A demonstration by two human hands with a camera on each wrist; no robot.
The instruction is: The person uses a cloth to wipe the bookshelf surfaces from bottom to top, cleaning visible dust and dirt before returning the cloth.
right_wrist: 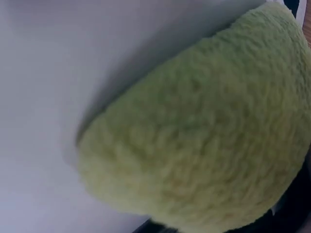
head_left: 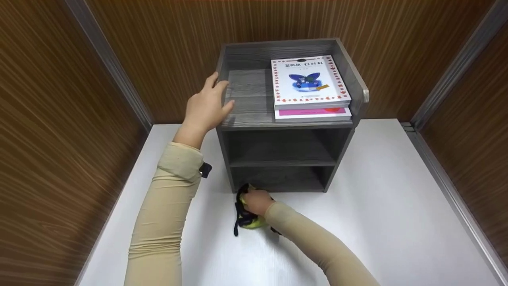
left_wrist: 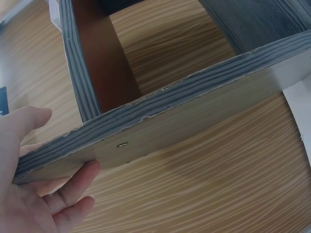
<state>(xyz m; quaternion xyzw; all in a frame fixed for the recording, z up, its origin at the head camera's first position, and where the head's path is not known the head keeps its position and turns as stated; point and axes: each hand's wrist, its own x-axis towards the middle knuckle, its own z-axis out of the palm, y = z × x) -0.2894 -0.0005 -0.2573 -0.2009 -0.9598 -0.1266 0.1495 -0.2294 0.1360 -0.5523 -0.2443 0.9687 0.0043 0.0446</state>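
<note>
In the head view, my left hand [head_left: 206, 105] lies over the left side panel of a small grey wood-grain shelf unit [head_left: 281, 125]. The left wrist view shows the panel's edge [left_wrist: 160, 94] running between the thumb and bent fingers of that hand. Low at the unit's front left corner, my right hand [head_left: 258, 201] holds a fuzzy yellow-green thing with black straps [head_left: 247, 218]; its exact kind is unclear. That fuzzy surface [right_wrist: 194, 131] fills much of the right wrist view, against a white surface. The right fingertips are hidden.
White-covered books [head_left: 311, 81] are stacked in the top tray's right side, the upper one with a butterfly-like picture. Below are two open compartments. The unit stands on a white surface [head_left: 397, 206], with brown wood-grain walls [head_left: 166, 47] behind and on both sides.
</note>
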